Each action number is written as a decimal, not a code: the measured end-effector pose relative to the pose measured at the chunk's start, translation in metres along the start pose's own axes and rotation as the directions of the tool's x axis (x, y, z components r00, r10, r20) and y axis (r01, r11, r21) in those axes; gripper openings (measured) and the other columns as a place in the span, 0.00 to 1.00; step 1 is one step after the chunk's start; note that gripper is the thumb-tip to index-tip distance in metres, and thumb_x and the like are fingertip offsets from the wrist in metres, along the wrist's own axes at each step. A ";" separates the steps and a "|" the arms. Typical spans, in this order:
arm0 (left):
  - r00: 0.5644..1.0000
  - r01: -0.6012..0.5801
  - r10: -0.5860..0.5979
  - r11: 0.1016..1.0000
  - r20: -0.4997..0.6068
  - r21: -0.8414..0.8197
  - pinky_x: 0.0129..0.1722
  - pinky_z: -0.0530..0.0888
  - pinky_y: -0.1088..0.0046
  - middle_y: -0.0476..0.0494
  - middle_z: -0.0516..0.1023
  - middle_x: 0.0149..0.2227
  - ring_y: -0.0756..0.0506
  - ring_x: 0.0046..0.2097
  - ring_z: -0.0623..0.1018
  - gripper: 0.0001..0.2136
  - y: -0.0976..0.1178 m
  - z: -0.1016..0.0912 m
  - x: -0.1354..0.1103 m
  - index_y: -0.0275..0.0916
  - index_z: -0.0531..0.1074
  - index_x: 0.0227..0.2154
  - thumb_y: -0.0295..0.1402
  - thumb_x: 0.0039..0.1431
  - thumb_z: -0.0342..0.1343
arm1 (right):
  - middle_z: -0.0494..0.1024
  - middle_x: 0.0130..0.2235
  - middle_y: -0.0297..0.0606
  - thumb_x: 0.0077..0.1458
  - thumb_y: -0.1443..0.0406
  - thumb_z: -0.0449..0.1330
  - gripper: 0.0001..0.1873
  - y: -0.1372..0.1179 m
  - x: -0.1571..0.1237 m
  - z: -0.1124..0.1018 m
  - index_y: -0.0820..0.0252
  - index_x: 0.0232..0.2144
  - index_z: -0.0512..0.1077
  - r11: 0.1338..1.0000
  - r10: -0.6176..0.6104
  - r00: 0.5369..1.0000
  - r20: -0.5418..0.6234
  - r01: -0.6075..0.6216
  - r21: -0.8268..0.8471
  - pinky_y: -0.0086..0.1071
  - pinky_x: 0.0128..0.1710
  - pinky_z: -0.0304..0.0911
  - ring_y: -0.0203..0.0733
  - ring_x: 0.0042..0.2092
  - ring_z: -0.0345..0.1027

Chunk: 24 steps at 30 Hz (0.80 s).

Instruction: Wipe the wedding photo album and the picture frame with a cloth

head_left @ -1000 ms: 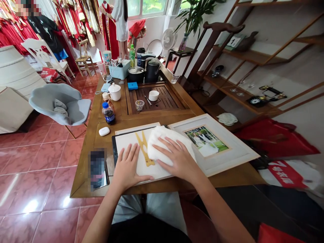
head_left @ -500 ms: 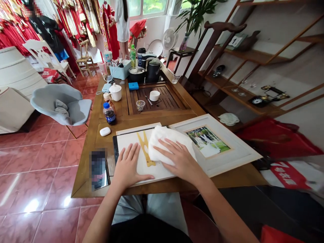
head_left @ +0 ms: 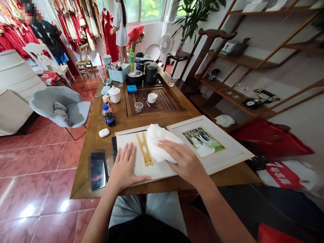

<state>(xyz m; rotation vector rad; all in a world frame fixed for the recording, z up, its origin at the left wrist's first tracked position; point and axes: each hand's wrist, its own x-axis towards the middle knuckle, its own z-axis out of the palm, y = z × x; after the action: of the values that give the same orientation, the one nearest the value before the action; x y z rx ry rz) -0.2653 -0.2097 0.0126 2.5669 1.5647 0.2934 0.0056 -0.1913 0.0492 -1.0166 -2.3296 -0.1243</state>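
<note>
My right hand (head_left: 184, 160) lies flat, fingers spread, pressing a white cloth (head_left: 159, 141) onto a white backing board (head_left: 141, 168) at the table's near edge. My left hand (head_left: 124, 168) rests open and flat on the board's lower left part. Between the hands a yellow stand strut (head_left: 144, 152) lies fixed to the board. To the right sits a white picture frame (head_left: 222, 158) holding a wedding photo (head_left: 203, 141), face up.
A phone (head_left: 97, 170) lies left of the board, a white earbud case (head_left: 104, 132) and a dark drink bottle (head_left: 109, 114) beyond it. A wooden tea tray (head_left: 167, 101) with cups, kettles and a blue box fills the far table. A grey chair (head_left: 63, 108) stands left, shelves right. A person stands far back.
My right hand has slid the cloth slightly left and inward over the board. The left hand stays flat in place. The view has tilted a little.
</note>
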 end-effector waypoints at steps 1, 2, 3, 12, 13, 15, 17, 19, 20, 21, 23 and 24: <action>1.000 0.011 -0.011 1.000 -0.007 -0.002 0.72 0.48 0.43 0.26 0.49 0.74 0.30 0.75 0.49 0.55 0.000 0.000 -0.001 0.32 0.44 0.73 0.70 0.55 0.48 | 0.74 0.62 0.45 0.67 0.69 0.52 0.30 0.002 0.013 0.009 0.53 0.70 0.58 1.000 -0.011 0.998 0.057 0.012 -0.010 0.44 0.56 0.65 0.49 0.64 0.66; 1.000 0.019 -0.019 1.000 -0.010 -0.006 0.72 0.48 0.43 0.26 0.50 0.74 0.30 0.75 0.50 0.55 -0.001 0.001 -0.002 0.31 0.45 0.73 0.70 0.56 0.49 | 0.72 0.63 0.45 0.67 0.69 0.53 0.30 0.003 0.025 0.018 0.53 0.69 0.59 1.000 -0.011 0.991 0.137 0.014 -0.022 0.45 0.57 0.65 0.51 0.65 0.65; 1.000 0.021 -0.022 1.000 -0.012 -0.009 0.72 0.48 0.43 0.25 0.51 0.74 0.31 0.75 0.50 0.53 -0.001 0.001 -0.003 0.31 0.46 0.73 0.69 0.57 0.49 | 0.70 0.66 0.46 0.66 0.69 0.53 0.31 0.003 0.036 0.027 0.53 0.69 0.60 0.999 -0.003 0.974 0.228 0.011 -0.034 0.49 0.59 0.64 0.53 0.66 0.63; 0.996 0.058 -0.057 0.998 -0.066 0.028 0.72 0.54 0.47 0.34 0.60 0.72 0.38 0.74 0.57 0.24 0.002 0.007 -0.002 0.34 0.63 0.66 0.33 0.72 0.38 | 0.54 0.73 0.46 0.64 0.62 0.57 0.35 0.001 0.049 0.058 0.50 0.71 0.56 0.997 0.059 0.931 0.361 -0.072 0.022 0.59 0.66 0.52 0.58 0.72 0.50; 0.995 0.070 -0.068 0.997 -0.072 0.030 0.72 0.55 0.47 0.34 0.61 0.72 0.38 0.74 0.58 0.23 0.003 0.007 -0.002 0.34 0.64 0.65 0.32 0.72 0.38 | 0.56 0.73 0.44 0.64 0.63 0.57 0.34 0.002 0.047 0.057 0.49 0.71 0.57 0.997 0.052 0.929 0.366 -0.067 0.028 0.59 0.66 0.51 0.57 0.72 0.51; 0.993 0.087 -0.084 0.996 -0.082 0.032 0.72 0.56 0.47 0.35 0.60 0.72 0.37 0.73 0.58 0.23 0.004 0.008 -0.002 0.35 0.64 0.65 0.32 0.72 0.39 | 0.59 0.72 0.41 0.64 0.65 0.57 0.33 0.002 0.044 0.055 0.46 0.69 0.60 0.998 0.037 0.927 0.372 -0.057 0.041 0.59 0.66 0.51 0.55 0.71 0.53; 0.991 0.101 -0.098 0.994 -0.088 0.031 0.72 0.57 0.47 0.36 0.59 0.72 0.37 0.73 0.59 0.24 0.005 0.009 -0.002 0.36 0.63 0.66 0.31 0.72 0.39 | 0.60 0.71 0.40 0.64 0.65 0.57 0.31 0.001 0.039 0.052 0.46 0.68 0.62 0.997 0.024 0.928 0.371 -0.049 0.058 0.59 0.65 0.51 0.54 0.70 0.54; 0.991 0.107 -0.104 0.994 -0.087 0.029 0.72 0.57 0.47 0.37 0.58 0.73 0.37 0.73 0.59 0.24 0.005 0.009 -0.002 0.36 0.61 0.68 0.31 0.72 0.39 | 0.62 0.70 0.41 0.65 0.64 0.57 0.29 -0.001 0.031 0.049 0.47 0.66 0.64 0.996 0.002 0.931 0.364 -0.032 0.077 0.59 0.65 0.51 0.54 0.70 0.55; 0.991 0.107 -0.105 0.994 -0.087 0.028 0.72 0.57 0.47 0.37 0.58 0.73 0.37 0.73 0.59 0.25 0.005 0.010 -0.001 0.36 0.60 0.68 0.31 0.72 0.39 | 0.62 0.70 0.41 0.65 0.64 0.57 0.28 -0.002 0.026 0.046 0.47 0.66 0.65 0.996 -0.013 0.933 0.360 -0.019 0.087 0.59 0.64 0.51 0.54 0.70 0.56; 0.991 0.107 -0.104 0.994 -0.087 0.026 0.72 0.57 0.47 0.37 0.58 0.73 0.37 0.73 0.59 0.25 0.005 0.010 -0.001 0.36 0.59 0.69 0.31 0.72 0.39 | 0.62 0.70 0.41 0.65 0.63 0.57 0.28 -0.004 0.021 0.043 0.47 0.66 0.65 0.995 -0.031 0.934 0.356 -0.004 0.097 0.59 0.64 0.51 0.54 0.70 0.56; 0.990 0.108 -0.105 0.994 -0.094 0.021 0.72 0.57 0.47 0.37 0.58 0.73 0.37 0.73 0.59 0.26 0.005 0.011 -0.001 0.36 0.57 0.70 0.32 0.72 0.39 | 0.63 0.70 0.41 0.65 0.63 0.57 0.28 -0.009 0.007 0.036 0.47 0.66 0.65 0.993 -0.067 0.935 0.348 0.030 0.113 0.59 0.64 0.51 0.55 0.69 0.56; 0.989 0.110 -0.107 0.994 -0.097 0.020 0.72 0.57 0.47 0.37 0.58 0.73 0.38 0.73 0.59 0.26 0.006 0.011 -0.001 0.37 0.56 0.71 0.32 0.72 0.39 | 0.63 0.70 0.42 0.65 0.63 0.57 0.28 -0.012 0.000 0.032 0.47 0.66 0.65 0.992 -0.083 0.935 0.345 0.045 0.116 0.59 0.64 0.51 0.55 0.69 0.56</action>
<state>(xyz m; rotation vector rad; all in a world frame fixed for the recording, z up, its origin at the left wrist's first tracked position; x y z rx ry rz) -0.2586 -0.2135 0.0027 2.5088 1.7444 0.3933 -0.0183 -0.1904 0.0247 -0.9731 -2.6583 0.1697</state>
